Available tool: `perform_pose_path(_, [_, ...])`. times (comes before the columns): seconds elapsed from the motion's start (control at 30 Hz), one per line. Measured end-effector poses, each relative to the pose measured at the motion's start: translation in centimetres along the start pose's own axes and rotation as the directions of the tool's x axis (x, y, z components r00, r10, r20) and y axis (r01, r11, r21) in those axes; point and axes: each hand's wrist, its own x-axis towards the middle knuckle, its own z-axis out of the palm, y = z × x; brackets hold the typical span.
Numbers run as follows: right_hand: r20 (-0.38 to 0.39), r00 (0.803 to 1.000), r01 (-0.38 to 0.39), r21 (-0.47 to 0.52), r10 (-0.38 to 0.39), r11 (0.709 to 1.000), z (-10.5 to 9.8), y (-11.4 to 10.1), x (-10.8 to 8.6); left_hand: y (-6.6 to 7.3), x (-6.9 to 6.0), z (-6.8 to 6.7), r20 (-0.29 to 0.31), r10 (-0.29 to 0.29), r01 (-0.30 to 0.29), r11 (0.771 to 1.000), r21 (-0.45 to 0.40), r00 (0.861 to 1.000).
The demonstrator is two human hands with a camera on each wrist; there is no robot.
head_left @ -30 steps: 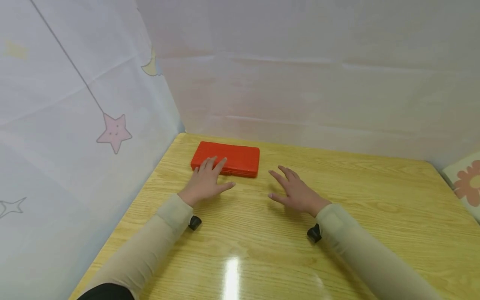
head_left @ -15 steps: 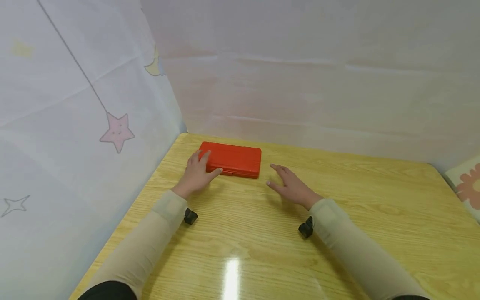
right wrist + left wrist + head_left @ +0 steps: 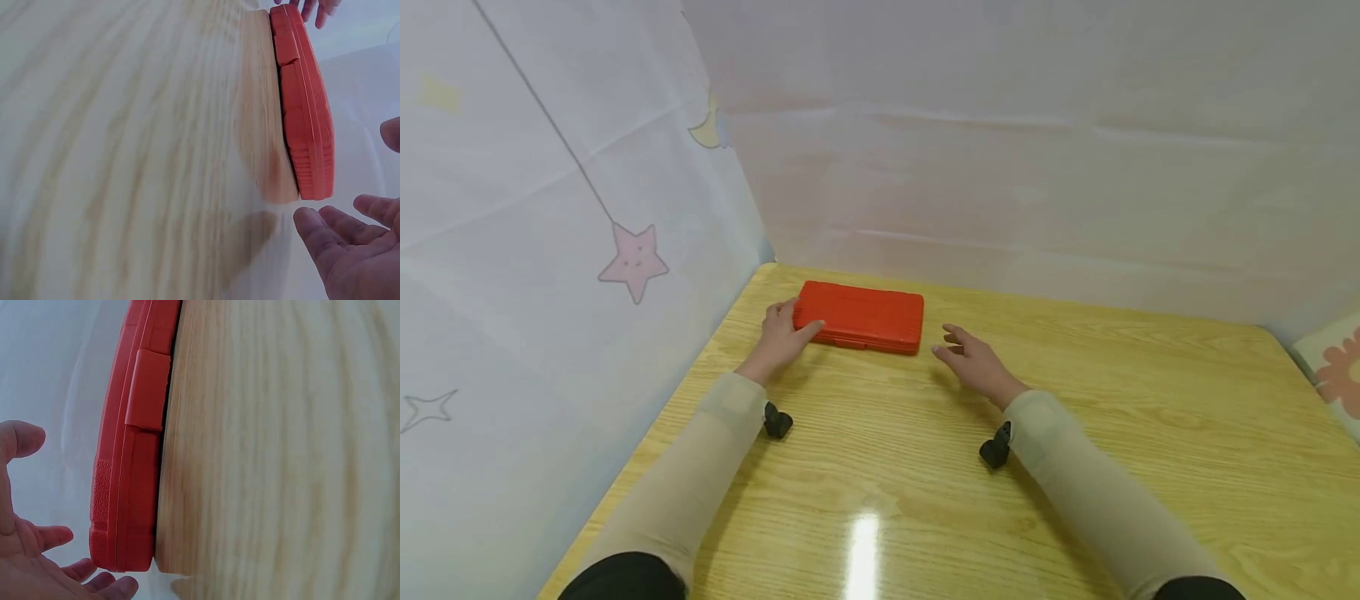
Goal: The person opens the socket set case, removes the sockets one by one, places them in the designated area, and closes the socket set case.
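A closed red plastic case (image 3: 865, 318), flat and rectangular, lies on the wooden table toward the back left. Its latch (image 3: 149, 389) faces me along the front edge. At the case's left end is my left hand (image 3: 778, 340), thumb spread over the near corner and the other fingers reaching round the short side. The left wrist view shows that thumb apart from the case; whether a fingertip touches the end cannot be told. My right hand (image 3: 976, 364) hovers off the right end, fingers loosely bent and holding nothing, with a gap to the case in the right wrist view (image 3: 362, 250).
The light wooden table (image 3: 880, 450) carries a bright glare spot near its front. A pale cloth backdrop (image 3: 1000, 167) rises behind it, and a printed one (image 3: 497, 292) with stars stands along the left. A flower-patterned cloth (image 3: 1341, 367) shows at the right edge.
My left hand has moved left from over the case's front to its left end. My right hand has shifted slightly left and its fingers have bent more. The case stays in place.
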Motion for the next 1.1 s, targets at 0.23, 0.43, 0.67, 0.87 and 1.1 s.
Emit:
perform_pose_path(0.23, [-0.035, 0.992, -0.104, 0.299, 0.119, 0.949, 1.2, -0.1, 1.2, -0.3, 0.4, 0.0, 0.008, -0.031, 0.031, 0.996, -0.081, 0.999])
perform_pose_path(0.43, [-0.059, 0.984, -0.118, 0.479, 0.166, 0.87, 2.1, -0.7, 2.1, -0.6, 0.5, 0.0, 0.021, -0.06, 0.063, 0.985, -0.16, 0.998])
perform_pose_path(0.67, [-0.117, 0.956, -0.174, 0.507, 0.268, 0.844, 2.5, -0.9, 2.3, -0.2, 0.4, 0.4, 0.063, -0.068, 0.08, 0.974, -0.212, 0.996])
perform_pose_path(0.87, [-0.155, 0.938, -0.189, 0.521, 0.31, 0.832, 2.6, -0.5, 2.3, 0.1, 0.3, 0.6, 0.01, -0.067, 0.068, 0.979, -0.191, 0.998])
perform_pose_path(1.1, [-0.164, 0.937, -0.177, 0.537, 0.308, 0.825, 2.1, -0.4, 1.8, 0.3, 0.0, 0.7, -0.023, -0.039, 0.036, 0.99, -0.134, 0.999])
